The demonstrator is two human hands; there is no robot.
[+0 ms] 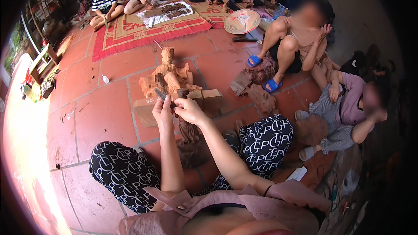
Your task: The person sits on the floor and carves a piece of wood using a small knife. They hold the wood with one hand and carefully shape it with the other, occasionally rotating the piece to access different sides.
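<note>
My left hand (163,114) is closed, its fingertips pinching a small flat grey strip (160,94). Right beside it, my right hand (190,111) is curled shut; what lies inside its fingers is hidden. A dark knob-like piece (183,92) shows just above that hand. Below the hands, between my knees, a dark brown carved wooden figure (189,131) stands partly covered by my right hand and wrist. Just beyond both hands rises a pale orange wood carving (169,72) with a rough, branching shape, beside a light wooden block (145,112).
Dark reddish carved wood (254,80) lies right of the carving, near a seated person's blue sandals (272,85). Another person sits farther right. Beyond, a red patterned mat (126,41) and a woven conical hat (242,21) lie before several seated people. A white bottle (105,78) rests left.
</note>
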